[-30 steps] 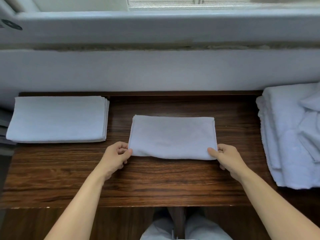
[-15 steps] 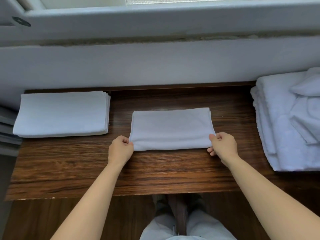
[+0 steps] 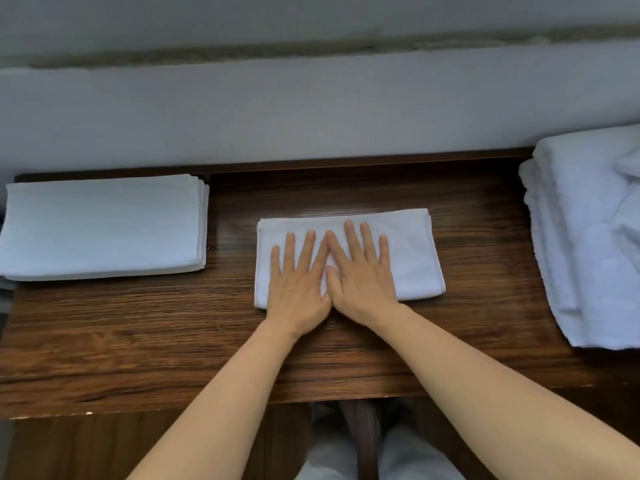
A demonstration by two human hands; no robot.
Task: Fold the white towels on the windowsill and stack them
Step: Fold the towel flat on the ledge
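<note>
A small folded white towel (image 3: 412, 258) lies flat in the middle of the dark wooden windowsill (image 3: 478, 216). My left hand (image 3: 298, 282) and my right hand (image 3: 362, 275) press down on it side by side, palms flat and fingers straight, the inner fingers touching. A neat stack of folded white towels (image 3: 100, 226) sits at the left end of the sill. A looser pile of white towels (image 3: 588, 237) lies at the right end, partly cut off by the frame edge.
A grey wall ledge (image 3: 311, 109) runs along the back of the sill. Bare wood shows between the middle towel and each pile, and along the front edge (image 3: 173, 403). My legs and the floor are visible below the sill.
Both hands let go of the towel's near corners and moved to its middle, now lying flat on top. The towel looks narrower front to back than before.
</note>
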